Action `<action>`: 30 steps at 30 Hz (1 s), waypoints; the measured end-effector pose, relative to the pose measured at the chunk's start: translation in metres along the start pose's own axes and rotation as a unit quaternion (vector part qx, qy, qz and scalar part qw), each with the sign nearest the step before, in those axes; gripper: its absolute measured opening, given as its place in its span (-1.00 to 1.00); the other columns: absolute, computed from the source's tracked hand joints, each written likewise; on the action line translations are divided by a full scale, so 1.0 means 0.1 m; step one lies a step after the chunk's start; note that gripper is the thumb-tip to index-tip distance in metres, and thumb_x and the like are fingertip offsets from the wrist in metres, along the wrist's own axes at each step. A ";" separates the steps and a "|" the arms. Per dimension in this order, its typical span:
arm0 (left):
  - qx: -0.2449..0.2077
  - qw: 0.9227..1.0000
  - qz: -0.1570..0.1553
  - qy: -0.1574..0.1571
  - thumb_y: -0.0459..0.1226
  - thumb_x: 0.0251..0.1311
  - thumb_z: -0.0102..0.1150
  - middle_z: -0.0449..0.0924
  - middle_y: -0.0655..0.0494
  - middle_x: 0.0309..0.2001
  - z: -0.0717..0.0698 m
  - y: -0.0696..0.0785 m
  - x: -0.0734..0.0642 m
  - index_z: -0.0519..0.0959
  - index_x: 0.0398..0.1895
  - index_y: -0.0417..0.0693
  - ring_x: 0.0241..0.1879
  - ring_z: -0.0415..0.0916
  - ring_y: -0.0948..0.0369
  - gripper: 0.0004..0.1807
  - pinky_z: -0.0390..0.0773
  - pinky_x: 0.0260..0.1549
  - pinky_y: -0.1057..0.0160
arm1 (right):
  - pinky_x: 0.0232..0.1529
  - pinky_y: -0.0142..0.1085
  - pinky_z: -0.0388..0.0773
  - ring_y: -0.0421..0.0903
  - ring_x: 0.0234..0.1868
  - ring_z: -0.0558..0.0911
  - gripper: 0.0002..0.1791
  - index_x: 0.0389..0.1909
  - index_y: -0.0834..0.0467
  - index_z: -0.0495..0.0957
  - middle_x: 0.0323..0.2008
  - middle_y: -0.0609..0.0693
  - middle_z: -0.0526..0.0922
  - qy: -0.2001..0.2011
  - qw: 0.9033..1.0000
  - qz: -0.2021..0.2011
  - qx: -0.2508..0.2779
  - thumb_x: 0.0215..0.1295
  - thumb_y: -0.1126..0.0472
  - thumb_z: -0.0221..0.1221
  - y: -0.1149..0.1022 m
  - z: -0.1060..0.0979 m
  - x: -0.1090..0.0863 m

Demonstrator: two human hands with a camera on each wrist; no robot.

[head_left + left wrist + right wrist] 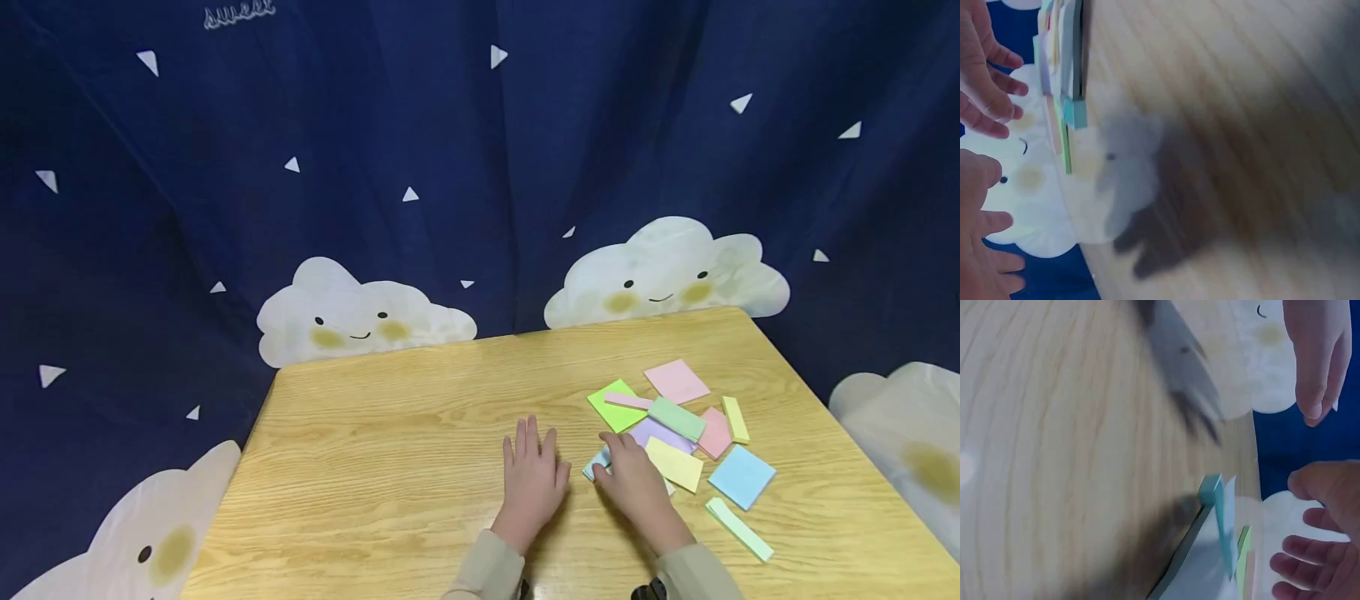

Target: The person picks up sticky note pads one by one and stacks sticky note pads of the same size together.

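My left hand (532,482) is spread above the wooden table, left of a heap of sticky note pads. Its fingers are extended and hold nothing in the left wrist view. My right hand (633,486) hovers with loosely bent fingers over the near left side of the heap. Closest to it are a light blue pad (597,462), a purple pad (663,435) and a pale yellow pad (675,464). In the right wrist view, a gap shows between the right fingers (1310,550) and a teal-edged pad (1211,487). The right hand partly hides the pads beneath it.
Around the heap lie a green pad (677,418), a lime pad (618,406), pink pads (677,381), a blue pad (742,477), a narrow yellow pad (735,419) and a narrow mint pad (738,529). A dark blue curtain (450,125) hangs behind the table (375,467).
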State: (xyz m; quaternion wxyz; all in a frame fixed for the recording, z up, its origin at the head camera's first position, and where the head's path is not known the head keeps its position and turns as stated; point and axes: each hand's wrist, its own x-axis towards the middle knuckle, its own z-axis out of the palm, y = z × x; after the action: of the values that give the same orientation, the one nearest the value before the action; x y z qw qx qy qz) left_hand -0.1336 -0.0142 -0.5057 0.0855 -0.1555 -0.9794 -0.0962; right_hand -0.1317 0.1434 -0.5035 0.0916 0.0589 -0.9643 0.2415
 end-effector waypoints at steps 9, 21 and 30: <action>-0.026 0.996 0.048 0.068 -0.21 0.04 0.17 0.52 0.01 -0.29 0.17 0.15 0.01 0.53 -0.23 -0.13 -0.37 0.51 0.15 -0.76 0.47 -0.47 0.28 | -0.23 0.04 0.40 0.29 -0.22 0.48 -0.46 -0.02 0.47 0.31 -0.23 0.32 0.45 -0.088 0.990 0.109 0.012 0.00 0.24 0.13 0.25 -0.07 -0.13; -0.007 0.995 0.095 -0.008 -0.19 0.02 0.22 0.40 0.23 -0.52 0.31 0.50 0.10 0.53 -0.46 0.01 -0.56 0.38 0.35 -0.90 0.32 -0.68 0.43 | -0.52 -0.04 0.42 0.14 -0.51 0.47 -0.60 -0.39 0.50 0.33 -0.46 0.27 0.38 -0.144 0.974 0.174 -0.017 -0.07 0.21 0.17 0.43 -0.24 -0.26; 0.084 0.995 0.051 -0.028 -0.01 -0.03 0.22 0.33 0.17 -0.46 0.36 0.64 0.10 0.53 -0.42 -0.01 -0.55 0.37 0.29 -0.72 0.32 -0.68 0.37 | -0.55 -0.06 0.42 0.15 -0.56 0.51 -0.49 -0.36 0.53 0.25 -0.59 0.24 0.45 -0.154 0.966 0.207 -0.010 -0.07 0.16 0.21 0.47 -0.19 -0.31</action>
State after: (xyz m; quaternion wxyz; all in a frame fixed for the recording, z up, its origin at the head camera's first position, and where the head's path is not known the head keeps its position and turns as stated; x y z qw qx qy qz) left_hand -0.1274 0.0564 -0.5281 0.0757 -0.1997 -0.9769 -0.0047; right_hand -0.1060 0.1959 -0.5145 -0.1095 -0.1063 -0.9602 0.2339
